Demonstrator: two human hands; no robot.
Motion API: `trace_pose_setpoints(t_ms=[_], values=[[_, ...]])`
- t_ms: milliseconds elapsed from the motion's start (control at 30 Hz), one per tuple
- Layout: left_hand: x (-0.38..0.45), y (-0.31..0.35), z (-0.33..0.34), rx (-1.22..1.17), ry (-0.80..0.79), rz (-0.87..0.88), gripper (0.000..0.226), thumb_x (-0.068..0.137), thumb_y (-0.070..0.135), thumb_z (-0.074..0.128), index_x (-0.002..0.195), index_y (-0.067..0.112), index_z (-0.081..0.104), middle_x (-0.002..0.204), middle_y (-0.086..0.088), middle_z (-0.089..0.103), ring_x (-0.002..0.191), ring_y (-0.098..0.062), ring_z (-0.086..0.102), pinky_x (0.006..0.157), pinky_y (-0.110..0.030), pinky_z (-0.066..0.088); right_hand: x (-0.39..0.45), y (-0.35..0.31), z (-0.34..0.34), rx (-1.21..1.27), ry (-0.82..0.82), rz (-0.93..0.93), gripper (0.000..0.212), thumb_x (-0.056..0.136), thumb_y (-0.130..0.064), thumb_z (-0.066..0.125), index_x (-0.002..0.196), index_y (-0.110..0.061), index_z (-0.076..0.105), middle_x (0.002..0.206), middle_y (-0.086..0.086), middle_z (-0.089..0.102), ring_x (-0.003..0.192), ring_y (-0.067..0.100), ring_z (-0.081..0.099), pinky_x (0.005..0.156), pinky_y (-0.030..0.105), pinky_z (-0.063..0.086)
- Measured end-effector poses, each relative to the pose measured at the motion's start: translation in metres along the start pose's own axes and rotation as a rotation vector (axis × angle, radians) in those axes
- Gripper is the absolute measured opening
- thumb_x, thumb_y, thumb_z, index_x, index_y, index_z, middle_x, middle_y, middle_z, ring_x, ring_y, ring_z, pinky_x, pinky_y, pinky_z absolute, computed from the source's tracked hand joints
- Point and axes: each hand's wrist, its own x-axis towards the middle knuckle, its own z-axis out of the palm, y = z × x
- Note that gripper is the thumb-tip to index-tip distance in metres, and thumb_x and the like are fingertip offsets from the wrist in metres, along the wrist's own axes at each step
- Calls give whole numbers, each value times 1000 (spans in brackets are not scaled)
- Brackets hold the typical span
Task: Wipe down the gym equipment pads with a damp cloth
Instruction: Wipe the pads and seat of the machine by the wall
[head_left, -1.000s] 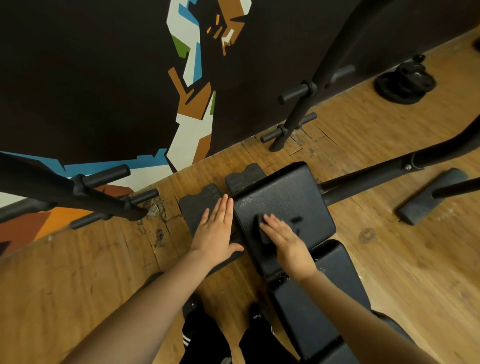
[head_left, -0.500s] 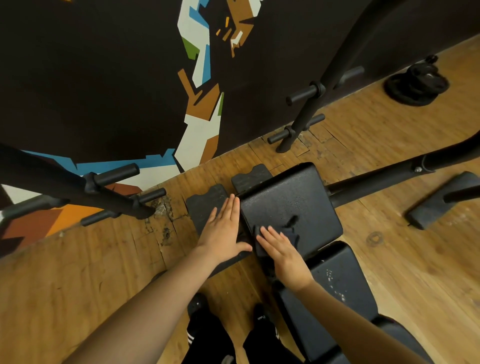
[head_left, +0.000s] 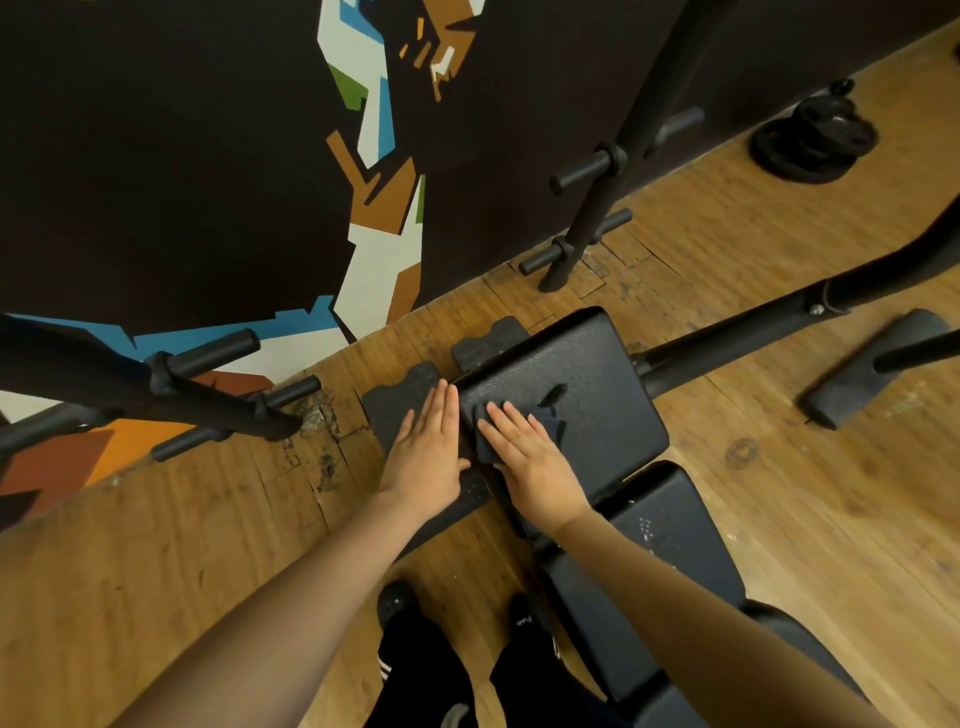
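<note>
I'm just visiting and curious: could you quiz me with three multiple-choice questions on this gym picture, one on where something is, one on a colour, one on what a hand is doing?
1. Where do the weight plates lie?
A. on the floor by the wall, far right
B. on the bench
C. beside the person's shoes

2. What colour is the cloth?
A. white
B. dark, almost like the pad
C. yellow

3. How is the right hand on the cloth?
A. lifted clear above it
B. flat, fingers straight, pressing it onto the top pad
C. squeezing it into a ball

Answers: 1 A, they sit on the wooden floor near the dark wall. 2 B, it barely stands out from the pad. 3 B, the fingers lie spread over it.
</note>
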Motion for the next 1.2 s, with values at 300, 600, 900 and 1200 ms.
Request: trace_pose_setpoints(t_ms=[300, 600, 900, 1200], values=[[3, 5, 2, 0, 23, -33, 90, 97, 47, 42, 148, 3, -17, 158, -13, -16, 146, -22, -13, 120, -37, 0, -76, 31, -12, -43, -194, -109, 58, 79, -4, 37, 135, -20, 41, 143, 2, 41, 137, 14, 23, 104, 48, 30], [7, 15, 6, 62, 0, -118, 116, 84, 61, 55, 145, 1, -24, 156, -15, -23, 146, -25, -15, 118, -42, 3, 75, 15, -64, 116, -22, 238, 50, 91, 4, 47, 139, -10, 41, 149, 6, 33, 141, 19, 21, 111, 21, 13], [4, 5, -1, -54, -34, -137, 111, 87, 61, 51, 145, 4, -23, 154, -12, -28, 144, -25, -21, 118, -43, 1, 116, 75, -94, -110, -217, 253, 26, 96, -21, 46, 113, -8, 60, 114, 13, 61, 112, 30, 51, 97, 36, 34], [41, 22, -16, -7, -4, -1, 103, 90, 65, 40, 147, 3, -18, 157, -13, -22, 145, -24, -19, 118, -43, -2, 102, 27, -62, -66, -119, 93, 31, 88, -21, 50, 109, -6, 65, 109, 12, 67, 105, 29, 60, 99, 43, 37]])
